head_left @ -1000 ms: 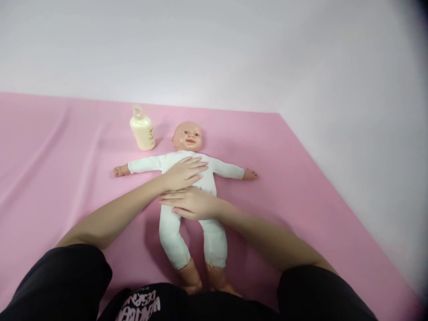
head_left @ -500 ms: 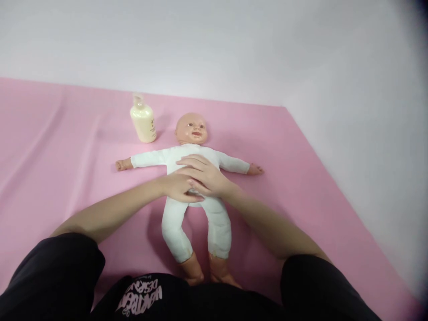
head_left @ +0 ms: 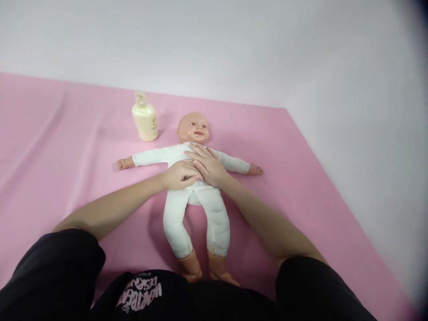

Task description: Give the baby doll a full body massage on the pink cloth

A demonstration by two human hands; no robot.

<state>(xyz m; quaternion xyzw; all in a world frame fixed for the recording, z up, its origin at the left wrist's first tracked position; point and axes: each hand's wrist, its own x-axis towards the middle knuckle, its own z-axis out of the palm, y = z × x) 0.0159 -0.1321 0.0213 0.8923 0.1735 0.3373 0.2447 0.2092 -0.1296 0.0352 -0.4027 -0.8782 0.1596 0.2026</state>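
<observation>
A baby doll in a white cloth suit lies on its back with its arms spread and its feet towards me. My left hand rests on the doll's belly, thumb apart from the fingers, whose tips are partly covered by my right hand. Flat on the doll's chest, with fingers stretched up and to the left, lies my right hand. The two hands touch and overlap slightly. Neither hand grips anything. A pale yellow pump bottle stands upright beside the doll's head, on the left.
Pink cloth covers the surface under the doll, with some creases at the left. Its far edge meets a pale wall, and its right edge slants down towards me.
Both hands have slid up the doll's body, the right from the belly to the chest. The left hand's fingers look more drawn in. The bottle and doll stay in place.
</observation>
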